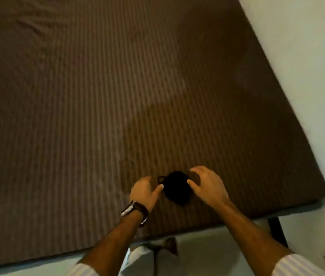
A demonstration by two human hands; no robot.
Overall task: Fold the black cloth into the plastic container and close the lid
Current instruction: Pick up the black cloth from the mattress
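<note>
A small black cloth [176, 187], bunched into a dark lump with a thin loop sticking out at its upper left, lies on the brown striped bed sheet [117, 96] near the front edge. My left hand [145, 190], with a wristwatch, sits at the cloth's left side, its thumb touching the cloth's edge. At the right side is my right hand [207, 186], fingers spread and arched, thumb tip against the cloth. Neither hand has closed around it. No plastic container or lid is in view.
The bed fills most of the view, with its front edge [197, 230] just behind my wrists. A pale floor [306, 56] runs along the right side, and a dark bed leg [278, 230] stands at the front right corner. The picture is blurred.
</note>
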